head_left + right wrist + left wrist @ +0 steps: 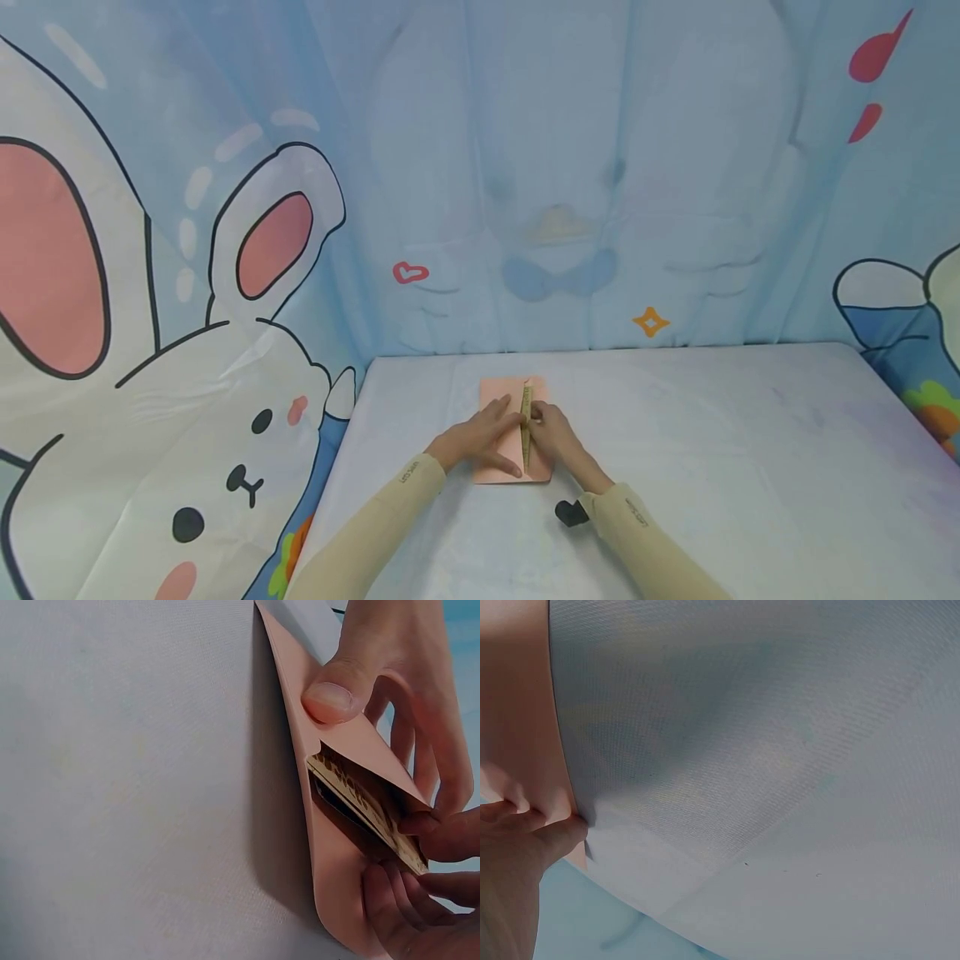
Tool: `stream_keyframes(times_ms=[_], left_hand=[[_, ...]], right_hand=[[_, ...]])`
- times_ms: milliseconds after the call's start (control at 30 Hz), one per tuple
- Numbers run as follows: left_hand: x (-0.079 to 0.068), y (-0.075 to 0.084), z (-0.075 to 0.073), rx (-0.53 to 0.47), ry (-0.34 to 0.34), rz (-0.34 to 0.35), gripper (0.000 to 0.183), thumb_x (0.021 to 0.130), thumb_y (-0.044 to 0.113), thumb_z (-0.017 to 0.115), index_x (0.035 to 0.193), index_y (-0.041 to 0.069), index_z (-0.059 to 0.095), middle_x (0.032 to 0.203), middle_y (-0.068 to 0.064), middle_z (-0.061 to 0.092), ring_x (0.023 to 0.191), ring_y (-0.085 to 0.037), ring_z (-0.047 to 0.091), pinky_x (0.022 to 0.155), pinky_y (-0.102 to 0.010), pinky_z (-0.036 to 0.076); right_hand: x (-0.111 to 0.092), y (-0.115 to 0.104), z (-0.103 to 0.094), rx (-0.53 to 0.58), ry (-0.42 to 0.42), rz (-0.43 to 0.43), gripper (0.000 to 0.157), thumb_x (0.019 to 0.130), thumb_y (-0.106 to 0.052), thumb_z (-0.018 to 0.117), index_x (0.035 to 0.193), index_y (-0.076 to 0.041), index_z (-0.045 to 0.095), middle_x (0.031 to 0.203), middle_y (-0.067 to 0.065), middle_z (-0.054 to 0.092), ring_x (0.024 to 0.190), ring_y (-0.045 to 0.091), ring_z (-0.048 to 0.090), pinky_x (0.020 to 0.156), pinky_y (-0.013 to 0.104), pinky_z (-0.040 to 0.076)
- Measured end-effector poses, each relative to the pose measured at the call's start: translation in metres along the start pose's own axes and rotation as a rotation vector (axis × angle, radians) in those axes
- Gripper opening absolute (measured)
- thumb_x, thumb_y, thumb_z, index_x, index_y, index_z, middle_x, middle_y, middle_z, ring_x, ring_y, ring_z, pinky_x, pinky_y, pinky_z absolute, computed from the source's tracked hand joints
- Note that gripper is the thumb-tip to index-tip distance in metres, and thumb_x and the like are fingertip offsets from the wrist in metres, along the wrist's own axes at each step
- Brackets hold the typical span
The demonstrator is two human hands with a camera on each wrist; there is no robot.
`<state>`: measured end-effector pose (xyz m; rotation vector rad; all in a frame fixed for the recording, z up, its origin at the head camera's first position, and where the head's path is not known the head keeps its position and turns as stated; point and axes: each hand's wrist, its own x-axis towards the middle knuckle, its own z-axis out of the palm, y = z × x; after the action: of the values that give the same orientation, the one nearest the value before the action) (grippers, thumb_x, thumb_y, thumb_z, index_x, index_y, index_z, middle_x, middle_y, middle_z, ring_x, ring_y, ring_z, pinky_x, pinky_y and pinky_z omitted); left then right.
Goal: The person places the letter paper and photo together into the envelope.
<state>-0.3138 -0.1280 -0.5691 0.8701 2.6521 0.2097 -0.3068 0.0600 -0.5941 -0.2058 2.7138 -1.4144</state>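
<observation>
A flat pink pouch (495, 387) lies on the table, its long slit gaping slightly down the middle. Inside the slit sits a tan printed card (352, 791), with a dark layer below it in the right wrist view. My left hand (468, 437) is spread over the pouch's left half, its thumb pressing near the lower end and a fingertip at the slit's lip. From the right, my right hand (558, 437) reaches to the slit, its thumb and index finger pinching the card's edge. The other right fingers rest on the pouch. Most of the card stays hidden inside.
A small black heart shape (572, 512) shows beside the right sleeve. The white table (712, 433) extends widely to the right of the pouch. A printed cartoon curtain (555, 125) hangs behind the table and along its left side.
</observation>
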Motion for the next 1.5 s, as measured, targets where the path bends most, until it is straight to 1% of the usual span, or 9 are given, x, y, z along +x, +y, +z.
stream_keyframes(times_ms=[100, 233, 467, 567, 667, 800, 1200, 1333, 1500], left_hand=[[-0.001, 0.001, 0.0, -0.001, 0.001, -0.003, 0.094, 0.077, 0.071, 0.071, 0.154, 0.035, 0.03, 0.171, -0.011, 0.004, 0.157, -0.032, 0.011, 0.118, -0.055, 0.034], [-0.002, 0.001, 0.001, -0.002, 0.0, -0.005, 0.094, 0.078, 0.071, 0.072, 0.154, 0.036, 0.03, 0.171, -0.011, 0.004, 0.157, -0.032, 0.011, 0.118, -0.054, 0.033], [0.0, 0.0, 0.002, 0.007, 0.003, -0.005, 0.099, 0.078, 0.072, 0.07, 0.158, 0.036, 0.025, 0.171, -0.01, 0.003, 0.158, -0.031, 0.009, 0.119, -0.053, 0.032], [0.001, -0.001, 0.003, 0.004, 0.002, -0.004, 0.099, 0.078, 0.072, 0.07, 0.158, 0.036, 0.023, 0.171, -0.01, 0.002, 0.158, -0.031, 0.008, 0.119, -0.054, 0.031], [0.001, -0.002, 0.003, 0.003, -0.004, -0.002, 0.1, 0.078, 0.072, 0.069, 0.159, 0.037, 0.021, 0.171, -0.01, 0.001, 0.158, -0.031, 0.007, 0.12, -0.054, 0.031], [0.002, -0.003, 0.004, 0.013, -0.012, 0.003, 0.103, 0.079, 0.073, 0.068, 0.161, 0.037, 0.017, 0.171, -0.009, -0.001, 0.158, -0.031, 0.006, 0.12, -0.054, 0.031], [0.001, -0.003, 0.003, 0.031, -0.029, -0.003, 0.105, 0.079, 0.072, 0.069, 0.162, 0.034, 0.015, 0.171, -0.009, -0.001, 0.158, -0.03, 0.006, 0.12, -0.053, 0.03], [-0.001, -0.002, 0.003, 0.042, -0.009, 0.006, 0.104, 0.08, 0.072, 0.068, 0.162, 0.034, 0.017, 0.171, -0.01, 0.001, 0.158, -0.032, 0.009, 0.119, -0.053, 0.033], [0.0, 0.0, 0.003, 0.096, 0.028, 0.032, 0.101, 0.079, 0.075, 0.066, 0.16, 0.033, 0.023, 0.17, -0.014, 0.007, 0.156, -0.035, 0.017, 0.119, -0.05, 0.034]], right_hand=[[0.0, -0.001, 0.0, -0.026, 0.012, -0.03, 0.036, 0.097, -0.005, 0.054, 0.128, 0.014, 0.057, 0.108, 0.027, 0.066, 0.101, 0.036, 0.064, 0.088, 0.049, 0.053], [0.001, -0.003, 0.001, -0.06, 0.016, -0.05, 0.035, 0.096, -0.001, 0.053, 0.126, 0.015, 0.058, 0.093, 0.021, 0.06, 0.083, 0.028, 0.055, 0.075, 0.041, 0.047], [0.002, -0.006, 0.0, -0.1, -0.005, -0.043, 0.039, 0.096, 0.001, 0.047, 0.131, 0.015, 0.055, 0.109, 0.028, 0.065, 0.089, 0.03, 0.058, 0.081, 0.042, 0.049], [0.003, -0.007, 0.0, -0.11, -0.021, -0.033, 0.038, 0.098, 0.001, 0.046, 0.132, 0.015, 0.054, 0.119, 0.032, 0.063, 0.104, 0.037, 0.064, 0.09, 0.047, 0.052], [0.004, -0.008, 0.001, -0.117, -0.038, -0.027, 0.038, 0.1, 0.0, 0.043, 0.133, 0.015, 0.053, 0.127, 0.035, 0.06, 0.121, 0.046, 0.059, 0.102, 0.053, 0.049], [0.005, -0.008, 0.003, -0.122, -0.054, -0.03, 0.039, 0.101, -0.001, 0.041, 0.134, 0.015, 0.052, 0.132, 0.035, 0.058, 0.128, 0.047, 0.054, 0.107, 0.055, 0.045], [0.007, -0.006, 0.005, -0.087, -0.066, -0.023, 0.043, 0.101, -0.003, 0.04, 0.14, 0.013, 0.047, 0.14, 0.034, 0.052, 0.136, 0.048, 0.047, 0.112, 0.058, 0.039], [0.003, -0.005, 0.004, -0.054, -0.06, -0.038, 0.044, 0.101, -0.004, 0.039, 0.143, 0.012, 0.043, 0.144, 0.033, 0.049, 0.138, 0.047, 0.045, 0.113, 0.058, 0.038], [-0.003, -0.001, 0.0, -0.038, -0.04, -0.03, 0.047, 0.099, -0.004, 0.044, 0.145, 0.009, 0.041, 0.125, 0.027, 0.064, 0.116, 0.038, 0.062, 0.099, 0.053, 0.049]])
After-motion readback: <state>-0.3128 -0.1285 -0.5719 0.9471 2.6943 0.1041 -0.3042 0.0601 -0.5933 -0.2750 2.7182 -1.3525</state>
